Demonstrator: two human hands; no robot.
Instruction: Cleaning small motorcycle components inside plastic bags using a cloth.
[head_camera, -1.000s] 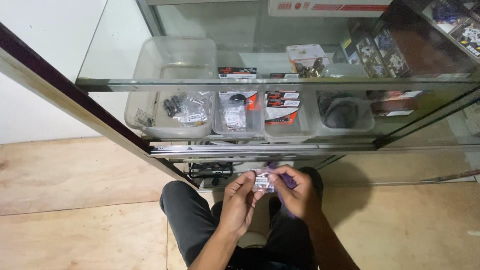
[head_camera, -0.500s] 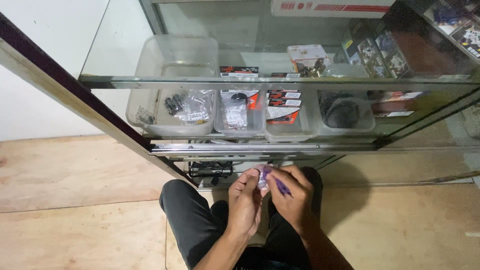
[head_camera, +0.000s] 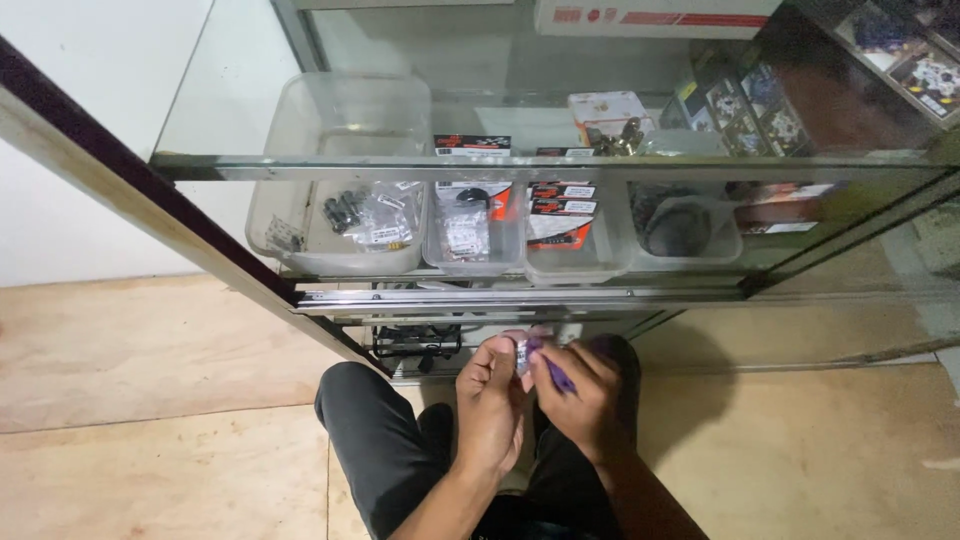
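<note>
My left hand and my right hand are pressed close together over my lap, in front of a glass display cabinet. Between the fingers of both sits a small clear packet with something pale inside. My right hand also grips a purple pen that points up toward the packet. My fingers hide most of the packet. I am crouched, with dark trousers below my hands.
The cabinet's glass shelf carries clear plastic bins holding bagged small parts and carded packets. A metal sliding rail runs along the cabinet's lower edge. A dark door frame slants at left. Wooden floor lies around me.
Both hands have drawn closer together and slightly lower, closing around the small packet, which showed more plainly a second ago. The pen has stayed in my right hand.
</note>
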